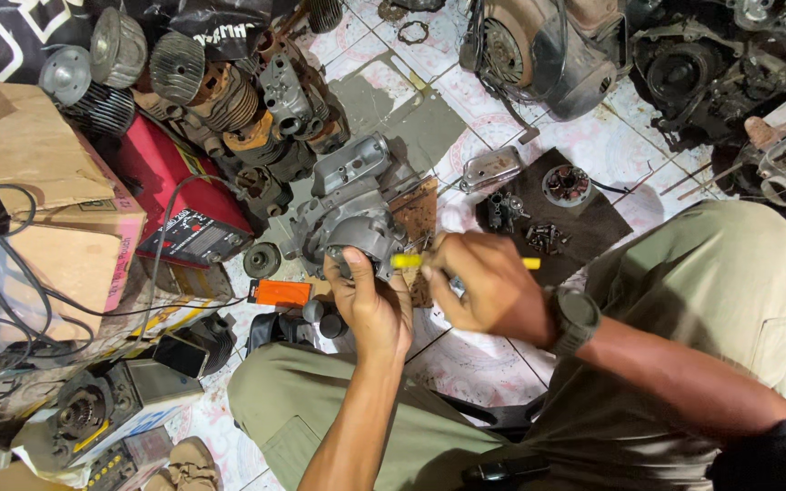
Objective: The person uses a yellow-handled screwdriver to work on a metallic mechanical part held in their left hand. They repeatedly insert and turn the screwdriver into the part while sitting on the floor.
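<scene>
The engine case (352, 232) sits on the tiled floor (466, 91), directly ahead of both hands, between the person's knees and the row of cylinders. It is grey cast metal, dull and grimy, with a rounded housing facing the person.

The left hand (373, 309) is the nearer one: its fingers are curled against the lower rim of the case, thumb up along the housing, gripping it. The right hand (488, 286) is closed around a yellow-handled tool (411, 261). The tool's long axis runs roughly level, left to right across the view; one yellow end shows just beside the case, the other end projects past the knuckles. The working tip is hidden, so contact with the case cannot be confirmed.

A black watch (577, 320) sits on the right wrist. Just left of the left hand lies an orange box (279, 293). Beyond the right hand a dark mat (584, 227) carries small bolts and a round part. Finned cylinders (211, 86), rusty and ribbed, lie behind the case beside a red machine (184, 195).
</scene>
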